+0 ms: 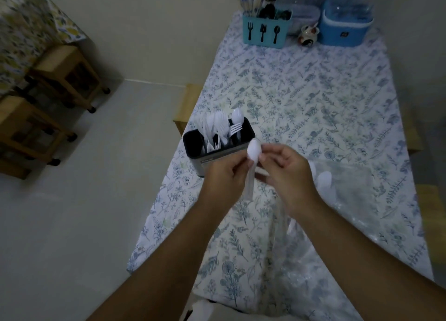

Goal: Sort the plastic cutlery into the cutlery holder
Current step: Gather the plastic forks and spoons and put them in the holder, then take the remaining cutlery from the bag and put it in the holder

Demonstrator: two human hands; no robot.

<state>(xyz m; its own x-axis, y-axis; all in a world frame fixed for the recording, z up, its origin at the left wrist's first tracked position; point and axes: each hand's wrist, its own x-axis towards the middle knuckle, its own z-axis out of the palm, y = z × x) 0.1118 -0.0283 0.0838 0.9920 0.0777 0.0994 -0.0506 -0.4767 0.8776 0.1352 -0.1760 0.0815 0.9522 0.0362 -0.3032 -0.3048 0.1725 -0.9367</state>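
The head camera looks down on a long table (pixel 313 98) under a floral cloth. A person's two hands meet above its left edge, near the front. The left hand (pixel 223 175) curls around the handle of a white plastic spoon (pixel 254 151), bowl pointing up; the right hand (pixel 287 168) pinches the spoon just below the bowl with thumb and fingertips. A thin clear wrapper (pixel 248 188) appears to hang around the handle, though blur makes this uncertain. Just beyond the hands, at the left edge, stands a dark cutlery holder (pixel 193 149) with white forks, spoons and other pieces standing upright in its compartments. Right of the hands lies a clear plastic bag (pixel 350 188) with more white spoons (pixel 324 178) showing through. At the far end sit a teal utensil caddy (pixel 265 31) and a blue container (pixel 345 28). The spoon is likely very light, slightly flexible and smooth, so gripping mid-handle should steer it best.
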